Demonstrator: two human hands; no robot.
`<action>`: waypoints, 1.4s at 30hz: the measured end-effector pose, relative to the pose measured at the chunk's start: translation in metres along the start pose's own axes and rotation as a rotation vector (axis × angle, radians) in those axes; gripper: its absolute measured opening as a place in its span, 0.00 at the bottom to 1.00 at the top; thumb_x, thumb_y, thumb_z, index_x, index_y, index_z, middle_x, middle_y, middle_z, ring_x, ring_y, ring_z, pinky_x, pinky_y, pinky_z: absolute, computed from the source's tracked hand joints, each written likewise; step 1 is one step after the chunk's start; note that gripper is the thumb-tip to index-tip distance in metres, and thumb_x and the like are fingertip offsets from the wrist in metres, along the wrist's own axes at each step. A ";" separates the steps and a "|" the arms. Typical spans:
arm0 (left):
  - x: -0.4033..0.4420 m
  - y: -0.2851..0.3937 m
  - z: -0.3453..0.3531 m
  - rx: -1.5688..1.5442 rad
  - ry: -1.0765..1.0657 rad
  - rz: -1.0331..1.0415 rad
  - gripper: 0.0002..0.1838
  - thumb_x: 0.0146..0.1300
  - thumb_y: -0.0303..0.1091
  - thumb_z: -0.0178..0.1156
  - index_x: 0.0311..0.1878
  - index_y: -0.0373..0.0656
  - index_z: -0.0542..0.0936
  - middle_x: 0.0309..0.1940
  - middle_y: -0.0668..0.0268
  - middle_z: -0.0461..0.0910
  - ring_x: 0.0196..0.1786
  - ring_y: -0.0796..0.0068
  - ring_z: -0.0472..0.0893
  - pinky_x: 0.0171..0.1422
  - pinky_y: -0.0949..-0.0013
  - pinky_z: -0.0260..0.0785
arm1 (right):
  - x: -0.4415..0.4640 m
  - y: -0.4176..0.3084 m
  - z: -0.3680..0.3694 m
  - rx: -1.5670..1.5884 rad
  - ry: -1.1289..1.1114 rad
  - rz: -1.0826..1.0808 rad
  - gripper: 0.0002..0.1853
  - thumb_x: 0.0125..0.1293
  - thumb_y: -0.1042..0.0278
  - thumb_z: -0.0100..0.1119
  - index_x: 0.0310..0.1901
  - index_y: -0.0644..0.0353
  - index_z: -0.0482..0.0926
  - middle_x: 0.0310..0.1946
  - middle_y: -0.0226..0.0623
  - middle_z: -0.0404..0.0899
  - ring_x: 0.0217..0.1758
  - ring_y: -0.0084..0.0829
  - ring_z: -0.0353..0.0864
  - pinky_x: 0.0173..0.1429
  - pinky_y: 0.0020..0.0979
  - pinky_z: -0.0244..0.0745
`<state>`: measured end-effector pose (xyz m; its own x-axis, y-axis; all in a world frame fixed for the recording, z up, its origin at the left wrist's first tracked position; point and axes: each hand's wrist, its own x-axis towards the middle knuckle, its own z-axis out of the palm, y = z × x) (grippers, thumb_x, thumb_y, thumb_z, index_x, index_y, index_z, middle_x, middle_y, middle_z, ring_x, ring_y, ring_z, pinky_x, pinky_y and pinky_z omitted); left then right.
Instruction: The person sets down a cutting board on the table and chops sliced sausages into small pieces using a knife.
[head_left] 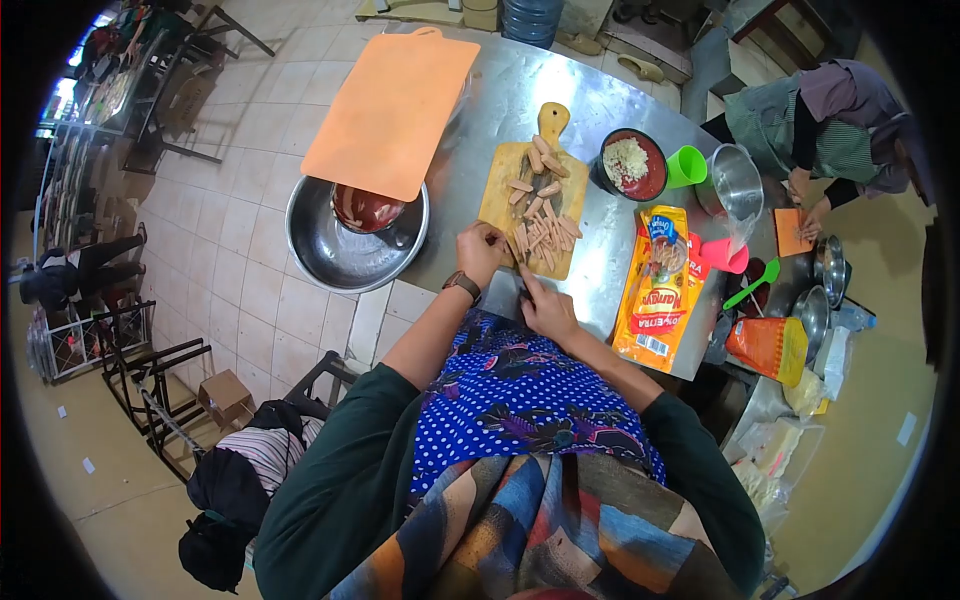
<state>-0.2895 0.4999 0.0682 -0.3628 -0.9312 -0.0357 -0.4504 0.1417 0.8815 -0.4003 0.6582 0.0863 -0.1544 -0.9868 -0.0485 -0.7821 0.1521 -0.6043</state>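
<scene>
A wooden cutting board (492,190) with a rounded handle lies on the metal table, bearing cut sausage pieces (545,232): thin strips near me, thicker chunks towards the handle. My left hand (482,252) is closed at the board's near left edge, fingertips pinched; what they hold is too small to make out. Close beside it, my right hand (549,308) is closed around a knife (518,254), whose narrow blade points away from me at the board's near edge. The knife's handle is mostly hidden by my fingers.
An orange cutting board (395,110) overlaps a steel bowl (300,235) on the left. Right of the board stand a bowl of chopped white food (627,162), a green cup (686,167), a pink cup (725,256) and sausage packets (655,305). Another person (815,130) works at the right.
</scene>
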 end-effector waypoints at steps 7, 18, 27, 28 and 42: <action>-0.001 0.001 0.000 -0.003 -0.008 0.007 0.03 0.49 0.22 0.64 0.29 0.34 0.84 0.29 0.54 0.82 0.31 0.59 0.84 0.40 0.64 0.78 | -0.004 0.000 -0.008 0.023 0.052 0.021 0.36 0.59 0.65 0.61 0.71 0.53 0.63 0.36 0.53 0.83 0.29 0.51 0.84 0.35 0.46 0.79; -0.001 -0.002 0.000 0.027 -0.007 -0.025 0.05 0.48 0.24 0.65 0.29 0.35 0.85 0.30 0.53 0.83 0.33 0.59 0.85 0.42 0.65 0.78 | 0.016 -0.004 -0.002 0.039 0.001 0.005 0.36 0.58 0.67 0.59 0.71 0.53 0.64 0.34 0.50 0.84 0.29 0.52 0.83 0.36 0.48 0.79; -0.001 0.005 0.001 0.054 0.013 -0.020 0.04 0.49 0.23 0.66 0.30 0.34 0.85 0.29 0.55 0.84 0.32 0.65 0.86 0.41 0.67 0.78 | -0.007 0.013 -0.001 0.062 -0.039 0.056 0.35 0.59 0.65 0.59 0.71 0.50 0.64 0.36 0.52 0.84 0.32 0.52 0.83 0.38 0.49 0.79; -0.001 0.004 0.002 0.023 0.001 -0.048 0.04 0.49 0.23 0.66 0.30 0.35 0.85 0.29 0.54 0.84 0.32 0.65 0.86 0.41 0.67 0.78 | -0.011 0.014 -0.004 0.059 -0.036 0.057 0.35 0.59 0.65 0.59 0.71 0.50 0.64 0.36 0.52 0.84 0.32 0.52 0.83 0.38 0.49 0.79; 0.092 0.035 0.024 0.655 -0.275 0.626 0.09 0.56 0.28 0.60 0.41 0.46 0.82 0.42 0.64 0.79 0.52 0.60 0.77 0.51 0.60 0.74 | 0.014 0.004 -0.011 -0.069 -0.089 -0.051 0.32 0.63 0.64 0.58 0.70 0.51 0.64 0.35 0.50 0.83 0.29 0.50 0.83 0.31 0.45 0.79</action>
<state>-0.3585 0.4276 0.0844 -0.8357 -0.5218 0.1713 -0.4465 0.8271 0.3415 -0.4123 0.6455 0.0916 -0.0612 -0.9940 -0.0912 -0.8276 0.1016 -0.5520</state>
